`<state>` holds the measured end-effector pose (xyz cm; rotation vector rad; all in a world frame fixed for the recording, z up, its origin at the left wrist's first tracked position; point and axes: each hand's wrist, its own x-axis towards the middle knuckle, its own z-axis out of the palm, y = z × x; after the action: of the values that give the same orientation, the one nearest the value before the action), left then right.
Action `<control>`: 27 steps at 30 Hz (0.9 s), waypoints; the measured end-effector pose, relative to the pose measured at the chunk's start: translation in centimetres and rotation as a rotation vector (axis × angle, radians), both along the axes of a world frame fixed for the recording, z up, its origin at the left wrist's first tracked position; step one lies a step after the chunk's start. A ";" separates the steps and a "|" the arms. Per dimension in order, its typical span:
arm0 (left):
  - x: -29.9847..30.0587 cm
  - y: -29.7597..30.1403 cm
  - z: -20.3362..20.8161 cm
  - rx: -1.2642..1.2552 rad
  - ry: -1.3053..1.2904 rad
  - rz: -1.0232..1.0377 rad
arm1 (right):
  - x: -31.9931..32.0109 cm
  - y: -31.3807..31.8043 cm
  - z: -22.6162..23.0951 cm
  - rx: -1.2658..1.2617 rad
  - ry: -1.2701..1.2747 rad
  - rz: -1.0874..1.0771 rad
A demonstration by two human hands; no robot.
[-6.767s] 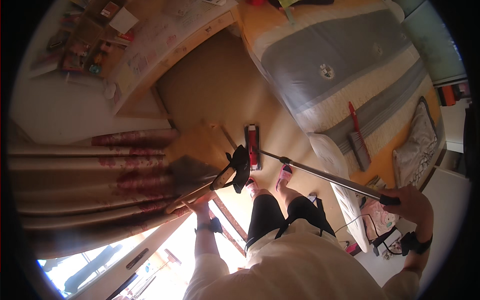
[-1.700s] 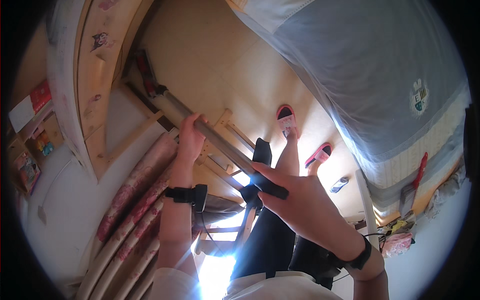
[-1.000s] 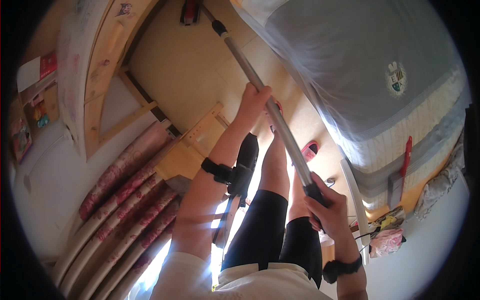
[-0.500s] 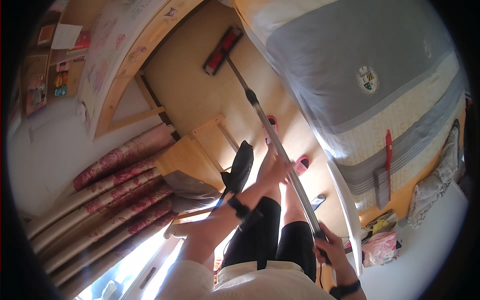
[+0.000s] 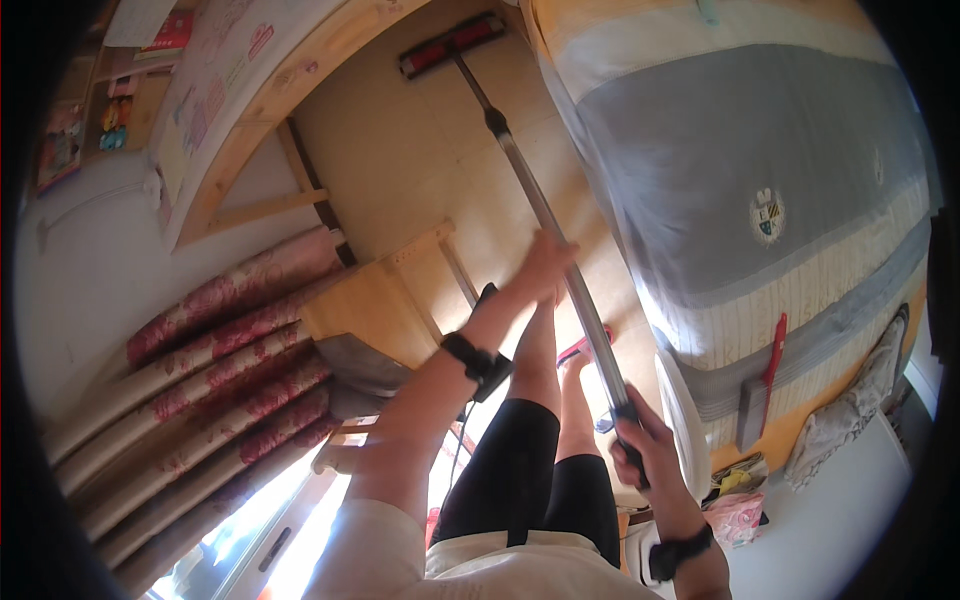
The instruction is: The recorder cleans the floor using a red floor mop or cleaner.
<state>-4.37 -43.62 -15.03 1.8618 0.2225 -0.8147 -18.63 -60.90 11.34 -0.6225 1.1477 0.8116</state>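
Note:
A long-handled mop (image 5: 528, 185) reaches forward across the floor, its silver pole running from near my body to the far end. The wide red-and-black head (image 5: 452, 47) lies flat on the floor between the desk and the bed. Partway along the pole, my left hand (image 5: 548, 265) is closed on it, slightly blurred. Closer to my body, my right hand (image 5: 648, 438) wraps the dark grip at the pole's upper end. Both wrists wear dark bands. My bare legs show beneath the pole, with a pink slipper (image 5: 590, 345) at one foot.
A bed with grey-and-cream bedding (image 5: 690, 160) borders the right side, a red-handled brush (image 5: 770, 380) on it. To the left stand a wooden chair (image 5: 375, 300), floral curtains (image 5: 230, 375) and a wooden-edged desk (image 5: 270, 105). Tan floor (image 5: 400, 150) stretches ahead.
The mop head has moved farther away and swung to lie more crosswise. Both hands have gone forward with the pole. My view has shifted, and my feet have moved ahead.

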 end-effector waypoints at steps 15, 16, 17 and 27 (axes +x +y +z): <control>3.6 -1.5 2.3 0.135 0.143 0.088 | 0.1 2.3 -3.5 0.151 -0.033 -0.194; 1.2 -1.5 2.5 0.124 0.052 0.026 | -1.3 2.1 -2.1 0.151 0.010 -0.200; -0.9 -1.9 2.0 0.100 -0.034 -0.037 | -3.4 1.3 -1.3 0.198 0.003 -0.225; 6.7 -0.7 2.9 0.178 0.034 0.040 | 0.7 3.5 -5.8 0.314 -0.029 -0.326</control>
<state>2.31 -44.30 -12.09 2.0043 0.3630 -0.8218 -17.95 -57.38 5.51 -0.1793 1.0331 0.6797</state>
